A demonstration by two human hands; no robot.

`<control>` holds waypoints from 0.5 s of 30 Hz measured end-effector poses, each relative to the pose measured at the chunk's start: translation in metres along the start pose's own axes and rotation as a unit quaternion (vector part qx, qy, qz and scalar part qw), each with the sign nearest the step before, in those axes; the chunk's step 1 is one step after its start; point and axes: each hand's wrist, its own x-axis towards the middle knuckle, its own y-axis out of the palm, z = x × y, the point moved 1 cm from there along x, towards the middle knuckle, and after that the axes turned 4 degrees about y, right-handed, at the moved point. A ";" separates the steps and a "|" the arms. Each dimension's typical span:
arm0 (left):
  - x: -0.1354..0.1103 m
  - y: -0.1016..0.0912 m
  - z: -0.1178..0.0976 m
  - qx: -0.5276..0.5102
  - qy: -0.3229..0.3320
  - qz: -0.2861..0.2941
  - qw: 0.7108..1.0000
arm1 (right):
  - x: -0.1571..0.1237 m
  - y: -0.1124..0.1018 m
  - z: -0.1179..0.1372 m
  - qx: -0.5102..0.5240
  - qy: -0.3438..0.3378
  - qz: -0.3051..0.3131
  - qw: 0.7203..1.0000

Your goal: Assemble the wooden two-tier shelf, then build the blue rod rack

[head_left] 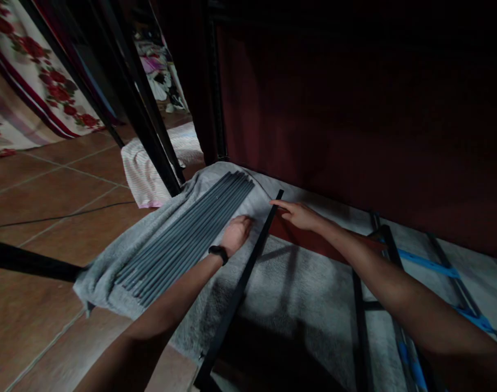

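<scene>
Brown floor tiles point(68, 188) with pale joints spread across the left of a dim room, where a white fabric with red flowers point(56, 90) hangs at the upper left and a thin black cable point(74, 214) crosses the tiles. A broad, dark red panel point(355, 120) fills the background at the right. Slanting black posts point(140, 122) stand at the left, beside a pale striped cloth point(142, 169).

In the middle, a fluffy grey cloth point(99, 286) carries a row of slender grey rods point(187, 237), laid side by side and running diagonally. To the right of the rods lies a long, narrow black bar point(252, 261), slanting from the lower middle up toward the red panel.

The person's left hand point(236, 234), with a black band point(218, 254) at the wrist, is between the rods and the bar, its fingers curled; whether it grips anything cannot be told. The right hand point(299, 215) reaches in with its index finger extended across the bar near its far end, the other fingers bent; whether it grips the bar cannot be told.

Beneath that hand is a flat reddish-brown strip point(287, 233). Farther right are a black frame point(358, 316) and bright blue strips point(428, 263).
</scene>
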 end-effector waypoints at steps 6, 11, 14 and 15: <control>-0.011 -0.035 0.042 0.098 -0.082 -0.040 0.991 | -0.005 0.006 -0.003 -0.006 0.016 -0.062 0.998; -0.002 -0.036 0.049 0.090 -0.060 0.002 0.994 | -0.018 0.010 -0.011 -0.027 0.034 -0.098 0.994; 0.001 -0.031 0.043 0.093 -0.045 0.026 0.994 | -0.026 0.010 -0.015 -0.032 0.048 -0.112 0.992; 0.000 -0.030 0.040 0.093 -0.040 0.032 0.994 | -0.028 0.010 -0.015 -0.032 0.051 -0.115 0.992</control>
